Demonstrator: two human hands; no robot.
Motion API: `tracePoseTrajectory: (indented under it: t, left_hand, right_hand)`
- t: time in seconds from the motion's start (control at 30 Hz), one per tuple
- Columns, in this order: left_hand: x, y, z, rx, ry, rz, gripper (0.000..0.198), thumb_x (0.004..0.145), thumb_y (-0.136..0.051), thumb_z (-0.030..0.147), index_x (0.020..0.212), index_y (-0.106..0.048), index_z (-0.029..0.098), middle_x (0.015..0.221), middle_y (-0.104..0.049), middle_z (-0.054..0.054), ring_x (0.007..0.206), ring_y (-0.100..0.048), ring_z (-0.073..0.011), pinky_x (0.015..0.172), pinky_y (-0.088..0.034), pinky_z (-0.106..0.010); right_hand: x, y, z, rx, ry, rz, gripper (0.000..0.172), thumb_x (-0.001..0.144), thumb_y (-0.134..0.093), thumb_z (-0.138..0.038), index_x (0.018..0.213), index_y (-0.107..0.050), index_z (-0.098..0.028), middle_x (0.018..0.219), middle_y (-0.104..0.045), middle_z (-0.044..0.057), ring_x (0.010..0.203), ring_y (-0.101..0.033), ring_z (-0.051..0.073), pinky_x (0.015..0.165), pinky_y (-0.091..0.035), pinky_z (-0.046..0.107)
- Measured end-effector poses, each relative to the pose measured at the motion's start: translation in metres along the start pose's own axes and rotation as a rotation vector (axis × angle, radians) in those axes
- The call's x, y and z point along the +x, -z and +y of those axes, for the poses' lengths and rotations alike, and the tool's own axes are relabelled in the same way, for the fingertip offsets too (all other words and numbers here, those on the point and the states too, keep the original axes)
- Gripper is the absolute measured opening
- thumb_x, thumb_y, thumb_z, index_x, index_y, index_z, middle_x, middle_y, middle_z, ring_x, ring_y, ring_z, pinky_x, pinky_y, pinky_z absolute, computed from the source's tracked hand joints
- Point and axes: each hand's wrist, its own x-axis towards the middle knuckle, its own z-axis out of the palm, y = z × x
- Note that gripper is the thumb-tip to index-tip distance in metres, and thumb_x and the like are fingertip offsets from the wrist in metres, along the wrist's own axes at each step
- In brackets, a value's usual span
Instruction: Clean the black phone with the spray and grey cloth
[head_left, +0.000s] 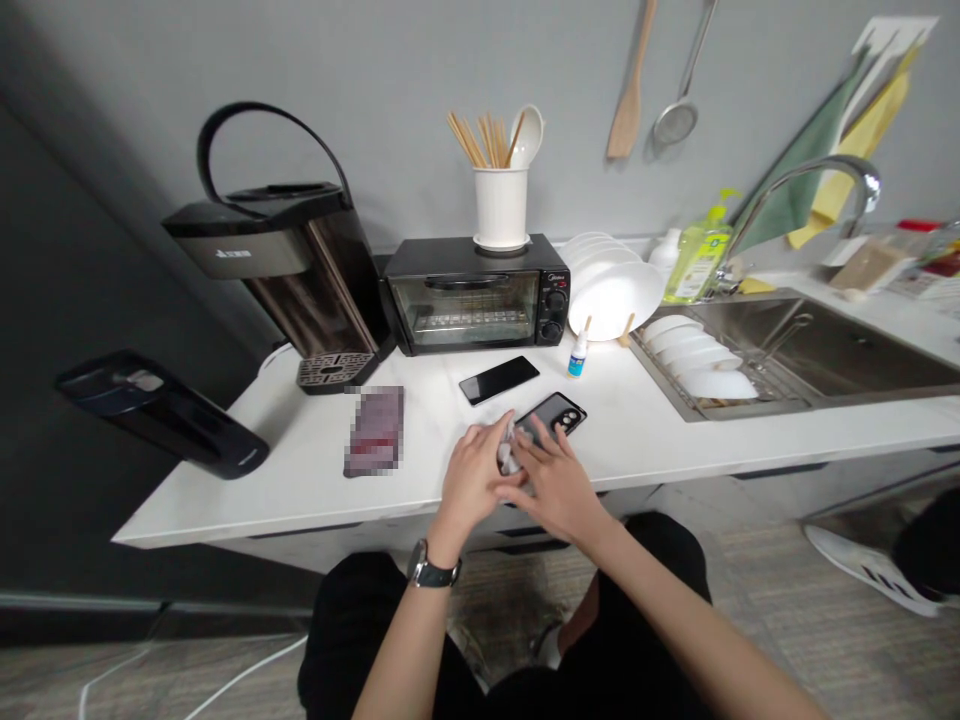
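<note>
Surface (315,470) was white and broad, with a toaster oven (476,295) at the back and a spare black phone (499,380) lying flat nearby. I saw the phone case (556,413) near the front edge, camera cutout uppermost. My right hand (559,487) lay half-open, fingers pressed on it. My left hand (474,477) was curled around a small white wad (509,459), perhaps a wipe, touching the case. I judged steady downward pressure best, so the case would not slide.
</note>
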Motion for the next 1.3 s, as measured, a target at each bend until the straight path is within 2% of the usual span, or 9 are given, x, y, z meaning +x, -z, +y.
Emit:
tracePoseTrajectory:
  t: [0.17,0.3,0.37,0.5,0.67,0.83,1.0,1.13,1.3]
  left_hand:
    - [0.000,0.000,0.001,-0.007,-0.019,0.005,0.085,0.081,-0.083,0.033,0.156,-0.043,0.025,0.134,-0.068,-0.009,0.119,-0.057,-0.0303,0.103,-0.049,-0.045]
    - [0.001,0.001,0.001,-0.020,-0.043,0.016,0.083,0.082,-0.083,0.040,0.154,-0.044,0.027,0.141,-0.065,-0.007,0.121,-0.057,-0.0294,0.107,-0.047,-0.045]
    - [0.003,0.001,0.001,-0.029,-0.050,0.011,0.083,0.082,-0.083,0.039,0.155,-0.044,0.028,0.144,-0.064,-0.006,0.122,-0.057,-0.0292,0.108,-0.047,-0.045]
    - [0.004,0.001,0.000,-0.019,-0.044,-0.010,0.082,0.084,-0.078,0.028,0.157,-0.041,0.026,0.138,-0.066,-0.009,0.118,-0.057,-0.0298,0.104,-0.049,-0.045]
    - [0.002,0.000,0.000,0.065,0.013,-0.027,0.082,0.082,-0.074,0.021,0.157,-0.042,0.025,0.129,-0.068,-0.010,0.116,-0.057,-0.0312,0.104,-0.049,-0.046]
    - [0.001,-0.001,0.004,0.024,0.006,-0.001,0.090,0.082,-0.083,0.040,0.158,-0.038,0.027,0.136,-0.066,-0.010,0.120,-0.057,-0.0310,0.104,-0.048,-0.046]
    - [0.005,-0.002,0.005,-0.021,-0.010,0.011,0.088,0.082,-0.084,0.041,0.157,-0.040,0.027,0.140,-0.066,-0.007,0.122,-0.057,-0.0297,0.109,-0.046,-0.045]
    - [0.006,-0.001,0.001,-0.042,-0.006,0.014,0.083,0.084,-0.081,0.034,0.156,-0.042,0.026,0.140,-0.066,-0.008,0.121,-0.057,-0.0298,0.108,-0.047,-0.045]
    - [0.005,0.002,-0.002,-0.050,0.007,-0.037,0.086,0.082,-0.080,0.027,0.159,-0.040,0.025,0.134,-0.068,-0.009,0.118,-0.057,-0.0299,0.104,-0.049,-0.043]
  right_hand:
    - [-0.023,0.010,0.015,-0.041,-0.043,0.014,0.062,0.103,-0.049,-0.061,0.147,-0.059,-0.019,0.152,-0.059,0.010,0.156,-0.032,0.037,0.125,-0.024,0.064]
    - [-0.011,0.013,0.051,-0.185,-0.223,0.101,0.067,0.104,-0.045,-0.063,0.147,-0.058,-0.013,0.152,-0.057,0.016,0.154,-0.031,0.044,0.122,-0.023,0.069]
    - [-0.001,0.008,0.054,-0.200,-0.280,0.120,0.071,0.103,-0.046,-0.064,0.147,-0.058,-0.010,0.153,-0.056,0.019,0.154,-0.032,0.046,0.121,-0.027,0.068]
    - [0.013,-0.008,0.017,-0.101,-0.211,0.089,0.077,0.101,-0.048,-0.066,0.147,-0.057,-0.006,0.156,-0.051,0.022,0.153,-0.034,0.044,0.122,-0.029,0.064]
    - [-0.008,-0.010,-0.020,0.026,-0.026,0.036,0.070,0.101,-0.051,-0.065,0.146,-0.059,-0.012,0.155,-0.055,0.015,0.155,-0.032,0.038,0.125,-0.028,0.060]
    - [-0.027,0.009,0.021,-0.091,-0.078,0.034,0.063,0.102,-0.052,-0.061,0.148,-0.058,-0.019,0.153,-0.057,0.011,0.155,-0.032,0.039,0.124,-0.026,0.065]
    - [-0.003,0.012,0.061,-0.233,-0.242,0.125,0.065,0.104,-0.046,-0.061,0.142,-0.063,-0.011,0.149,-0.061,0.017,0.152,-0.033,0.046,0.121,-0.024,0.071]
    - [0.015,-0.002,0.037,-0.153,-0.200,0.122,0.071,0.103,-0.047,-0.063,0.141,-0.062,-0.005,0.151,-0.058,0.022,0.152,-0.035,0.045,0.122,-0.028,0.066]
    - [-0.003,-0.003,0.002,0.058,0.022,-0.018,0.067,0.101,-0.051,-0.064,0.146,-0.060,-0.015,0.153,-0.058,0.012,0.154,-0.034,0.038,0.123,-0.032,0.062]
